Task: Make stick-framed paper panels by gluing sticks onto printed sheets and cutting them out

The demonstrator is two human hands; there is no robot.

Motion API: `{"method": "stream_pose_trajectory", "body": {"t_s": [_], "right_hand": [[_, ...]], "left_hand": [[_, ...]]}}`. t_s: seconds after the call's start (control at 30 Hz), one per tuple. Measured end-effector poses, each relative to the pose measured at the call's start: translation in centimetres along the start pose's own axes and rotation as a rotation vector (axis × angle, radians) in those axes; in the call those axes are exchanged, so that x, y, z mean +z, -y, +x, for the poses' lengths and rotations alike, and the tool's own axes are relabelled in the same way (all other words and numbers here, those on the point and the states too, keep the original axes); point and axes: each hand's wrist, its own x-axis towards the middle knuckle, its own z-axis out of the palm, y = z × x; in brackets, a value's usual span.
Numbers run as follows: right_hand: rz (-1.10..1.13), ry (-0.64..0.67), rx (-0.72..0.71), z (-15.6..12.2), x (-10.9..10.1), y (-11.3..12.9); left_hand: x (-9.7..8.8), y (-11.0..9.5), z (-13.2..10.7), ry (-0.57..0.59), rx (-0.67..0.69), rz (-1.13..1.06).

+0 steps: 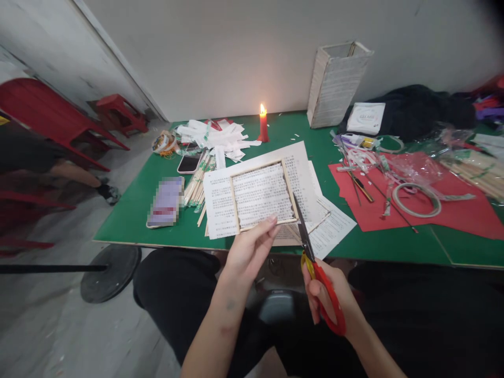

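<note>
My left hand (252, 247) is closed on the near edge of a printed paper sheet (220, 202) that carries a rectangular frame of thin wooden sticks (233, 202). Dark spots show along the frame's inner side. My right hand (328, 296) has its fingers through the red and yellow handles of a pair of scissors (306, 244). Their dark blades point up along the right side of the frame, over the paper; whether they touch it I cannot tell. More printed sheets (334, 228) lie underneath on the green table, one bearing thin sticks.
A lit red candle (263, 126) stands at the back. Beyond the sheet are white paper strips (212, 134), bundled sticks (199, 181) and two phones (167, 202). Red paper (350, 210) with a tape roll (416, 200) lies right, near a tall paper-covered box (338, 84). A person's leg (79, 173) is at left.
</note>
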Motion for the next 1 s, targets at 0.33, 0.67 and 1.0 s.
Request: {"method": "stream_pose_trajectory", "body": {"t_s": [0.33, 0.67, 1.0], "right_hand": [[0.006, 0.069, -0.114, 0.1, 0.3, 0.5], [-0.164, 0.045, -0.397, 1.4, -0.8, 1.3], [0.002, 0.106, -0.214, 2.2, 0.1, 1.8]], "left_hand": [[-0.4, 0.0, 0.0, 0.066, -0.039, 0.047], [-0.7, 1.2, -0.3, 0.118, -0.102, 0.047], [-0.5, 0.9, -0.3, 0.058, -0.111, 0.025]]}}
